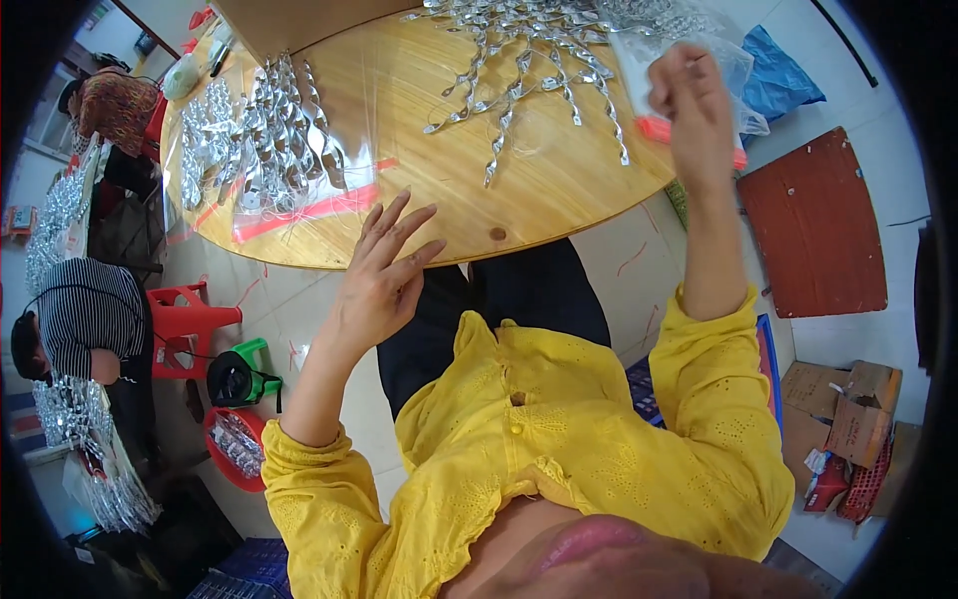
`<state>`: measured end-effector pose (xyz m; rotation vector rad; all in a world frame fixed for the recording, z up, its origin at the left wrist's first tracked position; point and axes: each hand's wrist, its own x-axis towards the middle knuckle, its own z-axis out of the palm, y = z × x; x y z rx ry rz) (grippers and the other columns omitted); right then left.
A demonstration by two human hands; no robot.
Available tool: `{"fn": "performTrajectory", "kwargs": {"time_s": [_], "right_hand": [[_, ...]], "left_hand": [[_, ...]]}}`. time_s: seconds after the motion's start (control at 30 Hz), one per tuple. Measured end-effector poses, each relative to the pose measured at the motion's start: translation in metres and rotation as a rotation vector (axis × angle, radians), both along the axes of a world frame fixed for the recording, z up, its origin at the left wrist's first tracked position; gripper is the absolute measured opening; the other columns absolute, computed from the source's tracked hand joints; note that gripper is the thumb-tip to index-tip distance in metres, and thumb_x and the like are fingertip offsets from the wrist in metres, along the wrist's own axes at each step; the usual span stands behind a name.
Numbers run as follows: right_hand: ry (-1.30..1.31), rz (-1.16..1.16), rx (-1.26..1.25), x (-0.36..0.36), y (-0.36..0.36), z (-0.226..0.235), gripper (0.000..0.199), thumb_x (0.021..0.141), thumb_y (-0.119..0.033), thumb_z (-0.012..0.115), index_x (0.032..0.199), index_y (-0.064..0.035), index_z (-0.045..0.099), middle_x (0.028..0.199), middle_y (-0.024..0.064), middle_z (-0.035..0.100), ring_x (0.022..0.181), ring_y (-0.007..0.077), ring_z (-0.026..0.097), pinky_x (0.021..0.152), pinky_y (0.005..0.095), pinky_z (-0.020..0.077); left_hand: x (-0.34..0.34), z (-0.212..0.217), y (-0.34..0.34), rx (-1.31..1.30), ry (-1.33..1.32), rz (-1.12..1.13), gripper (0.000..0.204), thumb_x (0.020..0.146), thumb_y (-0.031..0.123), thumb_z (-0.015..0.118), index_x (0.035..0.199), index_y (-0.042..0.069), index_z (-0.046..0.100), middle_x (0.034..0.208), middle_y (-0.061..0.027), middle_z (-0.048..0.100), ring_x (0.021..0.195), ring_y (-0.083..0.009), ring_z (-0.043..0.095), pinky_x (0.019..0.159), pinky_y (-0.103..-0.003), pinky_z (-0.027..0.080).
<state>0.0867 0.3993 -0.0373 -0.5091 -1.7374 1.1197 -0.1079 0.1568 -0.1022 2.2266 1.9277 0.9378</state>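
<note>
My right hand is raised over the right side of the round wooden table, its fingers closed on a clear plastic bag with a red strip at its lower edge. My left hand hovers open at the table's near edge, fingers spread, holding nothing. Shiny silver spiral pieces lie fanned out on the tabletop in front of my right hand. To the left, more silver pieces lie packed in clear bags with red strips.
A person in a striped top sits at left beside a red stool and a red basin. Another person sits at far left. A reddish-brown board, a blue bag and cardboard boxes lie at right.
</note>
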Motion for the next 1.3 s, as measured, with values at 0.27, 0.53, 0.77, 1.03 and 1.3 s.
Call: {"fn": "performTrajectory", "kwargs": {"time_s": [0.27,0.53,0.77,1.03,1.3], "right_hand": [[0.065,0.014,0.014,0.002,-0.005,0.006,0.018,0.086,-0.013,0.045,0.101,-0.0028,0.042,0.078,0.0045,0.056,0.051,0.0021,0.03,0.048,0.0152,0.0278],[-0.063,0.021,-0.215,-0.006,-0.012,-0.085,0.017,0.084,-0.015,0.05,0.094,-0.0015,0.049,0.078,0.0045,0.062,0.054,0.0009,0.038,0.049,0.0138,0.0297],[-0.041,-0.049,-0.29,-0.016,-0.031,-0.115,0.011,0.083,-0.011,0.051,0.085,0.0,0.053,0.068,0.003,0.057,0.053,0.0038,0.044,0.048,0.0166,0.0336],[-0.035,-0.069,-0.269,-0.012,-0.039,-0.115,0.011,0.081,-0.009,0.055,0.083,0.0011,0.053,0.056,0.0005,0.05,0.05,0.0041,0.045,0.045,0.0171,0.0331],[-0.081,-0.136,-0.094,-0.012,-0.047,-0.109,0.011,0.08,-0.01,0.057,0.079,-0.0001,0.055,0.051,-0.0038,0.044,0.044,0.0015,0.035,0.041,0.017,0.0261]], "left_hand": [[-0.004,0.004,0.018,0.036,-0.052,0.101,0.029,0.069,-0.005,0.05,0.095,0.005,0.058,0.115,-0.0113,0.047,0.116,-0.033,0.034,0.095,-0.042,0.03],[-0.03,0.015,0.05,0.023,0.05,0.145,0.025,0.073,-0.001,0.05,0.096,0.003,0.057,0.113,-0.012,0.048,0.11,-0.0327,0.04,0.089,-0.039,0.036],[-0.051,0.02,0.108,-0.005,0.162,0.11,0.029,0.072,0.004,0.053,0.101,0.003,0.055,0.11,-0.0148,0.05,0.107,-0.0339,0.042,0.088,-0.037,0.038],[-0.073,0.002,0.19,0.108,0.179,0.26,0.042,0.075,0.015,0.055,0.113,0.002,0.045,0.116,-0.0154,0.045,0.108,-0.0322,0.041,0.089,-0.037,0.036],[-0.036,-0.006,0.258,0.277,0.507,0.114,0.041,0.074,0.014,0.052,0.113,0.004,0.045,0.117,-0.0147,0.044,0.113,-0.0303,0.037,0.096,-0.039,0.028]]}}
